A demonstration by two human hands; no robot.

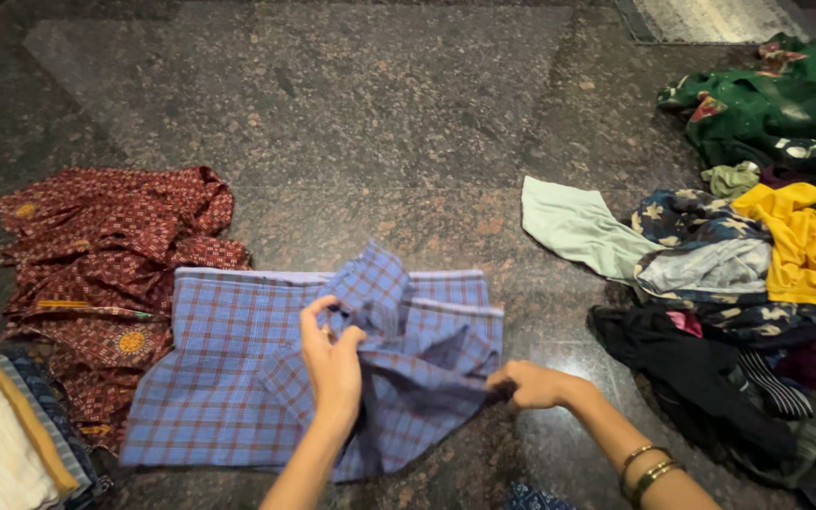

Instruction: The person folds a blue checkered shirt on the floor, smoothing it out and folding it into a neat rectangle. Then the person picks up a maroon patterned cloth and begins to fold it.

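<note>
Two hands work one blue checked cloth (238,378) spread on the dark stone floor (380,113). The left hand (332,364) pinches a raised fold near the cloth's middle, while the right hand (533,384), bangles (646,470) at its wrist, is clamped on the cloth's right edge. Just left lies a crumpled red patterned cloth (106,255), with folded stacks (11,434) at the lower left. Well apart on the right sits a mixed clothes pile (757,264).
</note>
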